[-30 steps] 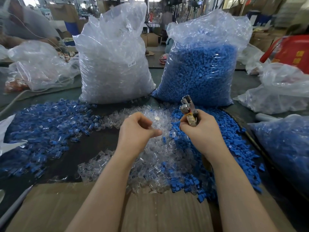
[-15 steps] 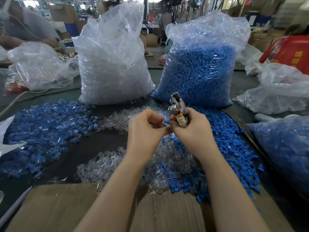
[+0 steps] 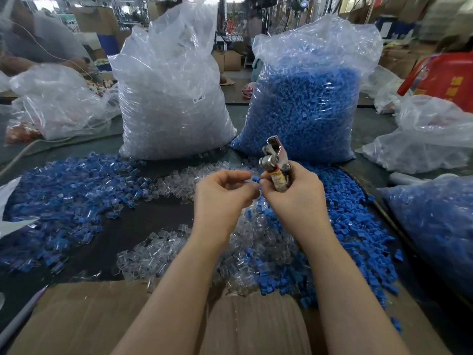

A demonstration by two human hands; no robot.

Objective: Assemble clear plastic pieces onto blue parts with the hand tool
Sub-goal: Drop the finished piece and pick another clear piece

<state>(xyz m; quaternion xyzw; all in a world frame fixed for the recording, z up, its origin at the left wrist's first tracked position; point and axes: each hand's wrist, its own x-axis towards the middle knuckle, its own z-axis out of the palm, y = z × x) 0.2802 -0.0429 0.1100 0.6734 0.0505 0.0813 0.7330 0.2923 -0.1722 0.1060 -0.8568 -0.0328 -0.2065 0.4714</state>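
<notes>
Two hands meet above the bench [image 3: 143,221]: your left hand [image 3: 222,193] pinches a blue part [image 3: 256,179] at its tip, your right hand [image 3: 294,198] has its grip clamped on the tool [image 3: 275,162]. Parts look light, stiff, slippery; pinch by the ends. Below lie loose clear pieces [image 3: 256,247]; beyond, a clear bag [image 3: 174,98] and blue bag [image 3: 307,108], neither obstructing.

The tool [image 3: 275,160] is bright, polished metal, its handle wrapped in worn tape. Loose clear pieces [image 3: 163,252] are glossy transparent plastic; the blue parts [image 3: 358,226] look matt and opaque. Both big sacks [image 3: 174,98] are thin, crinkled, shiny film (wrinkles catch light). Cardboard [image 3: 84,319] below is dull brown, ribbed.
</notes>
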